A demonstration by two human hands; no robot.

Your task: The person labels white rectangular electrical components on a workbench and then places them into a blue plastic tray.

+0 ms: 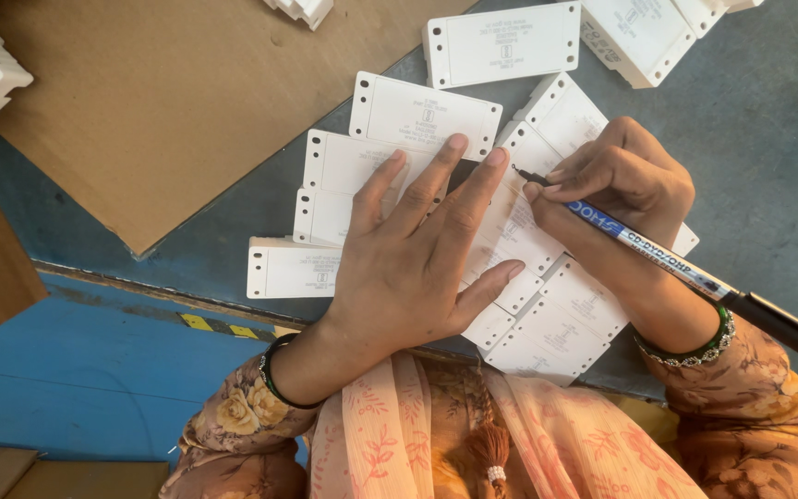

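White plastic cases (422, 115); pen (667, 263) writing.

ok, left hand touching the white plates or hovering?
Touching. The head view shows the left hand pressed flat, fingers spread, on the overlapping white plates, with no gap visible under the fingers.

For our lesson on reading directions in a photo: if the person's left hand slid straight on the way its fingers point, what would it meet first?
The left hand lies flat, fingers pointing up the picture. Next in line is probably the white rectangular case touching its fingertips, then another white case beyond.
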